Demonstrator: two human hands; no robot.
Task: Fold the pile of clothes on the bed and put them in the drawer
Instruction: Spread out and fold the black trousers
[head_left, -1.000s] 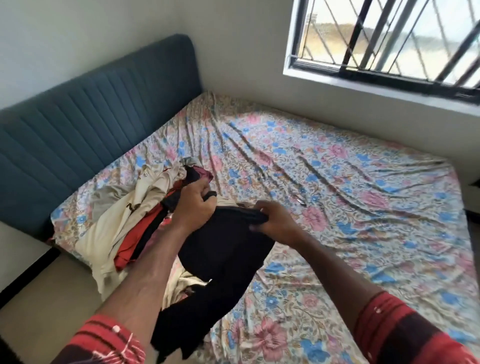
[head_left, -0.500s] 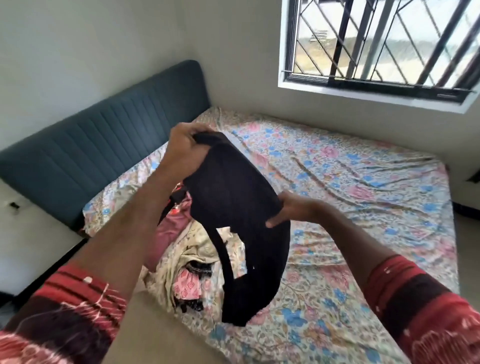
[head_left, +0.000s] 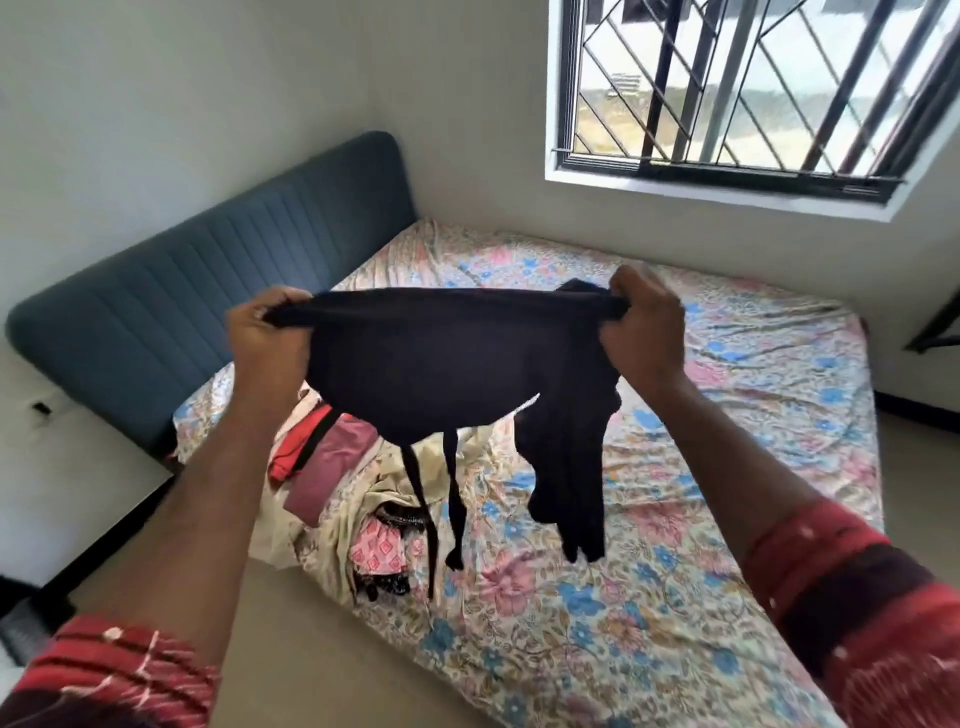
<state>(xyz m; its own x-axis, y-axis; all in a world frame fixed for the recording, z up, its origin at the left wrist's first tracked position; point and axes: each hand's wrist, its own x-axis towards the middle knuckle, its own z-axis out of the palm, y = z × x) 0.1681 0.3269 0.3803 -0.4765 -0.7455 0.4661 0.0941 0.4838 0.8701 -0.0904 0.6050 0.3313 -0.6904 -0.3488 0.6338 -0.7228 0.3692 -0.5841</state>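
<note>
A black garment (head_left: 447, 358) hangs stretched in the air above the bed, thin straps and a loose end dangling below it. My left hand (head_left: 267, 338) grips its top edge at the left. At the right, my right hand (head_left: 644, 322) grips the other end of that edge. Below the garment, a pile of clothes (head_left: 353, 483) lies at the near left corner of the bed (head_left: 727, 467): red, maroon, cream and pink patterned pieces. No drawer is in view.
The bed has a floral sheet, and a dark blue padded headboard (head_left: 208, 280) runs along its left side. A barred window (head_left: 753, 88) is set in the far wall. Bare floor lies at the bottom left. A dark furniture edge (head_left: 935, 332) shows at the right.
Both hands have lifted the black garment off the pile and pulled it apart sideways, so it now hangs stretched between them at chest height. The view has tilted up.
</note>
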